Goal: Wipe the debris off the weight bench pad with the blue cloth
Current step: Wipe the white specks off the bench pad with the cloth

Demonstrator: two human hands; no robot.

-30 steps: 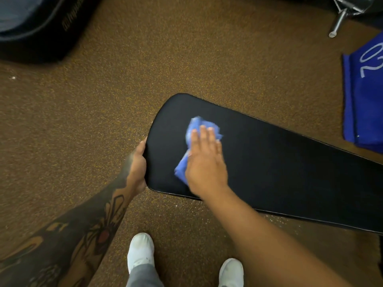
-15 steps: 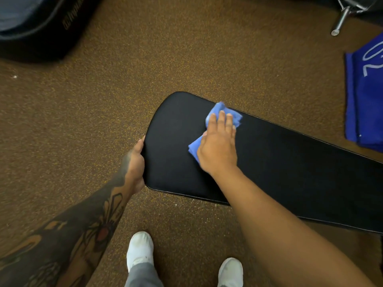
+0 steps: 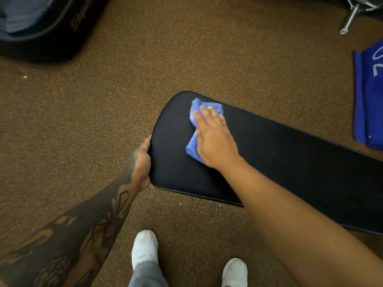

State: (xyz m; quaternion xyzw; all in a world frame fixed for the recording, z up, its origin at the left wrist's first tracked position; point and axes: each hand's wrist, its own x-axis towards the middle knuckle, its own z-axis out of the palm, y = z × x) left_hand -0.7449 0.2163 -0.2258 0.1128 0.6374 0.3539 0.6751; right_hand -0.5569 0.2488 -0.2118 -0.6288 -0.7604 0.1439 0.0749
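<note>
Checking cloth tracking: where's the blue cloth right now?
Head view, centre: the blue cloth lies on the weight bench pad near its rounded end, pressed flat under the right hand.

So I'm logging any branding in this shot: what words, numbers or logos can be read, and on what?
Gold lettering on the black bag: too blurred and angled to read.
White marking on the blue towel: cut off by the frame edge, not readable.
Weight bench pad, blue cloth, white shoes: no text visible.
</note>
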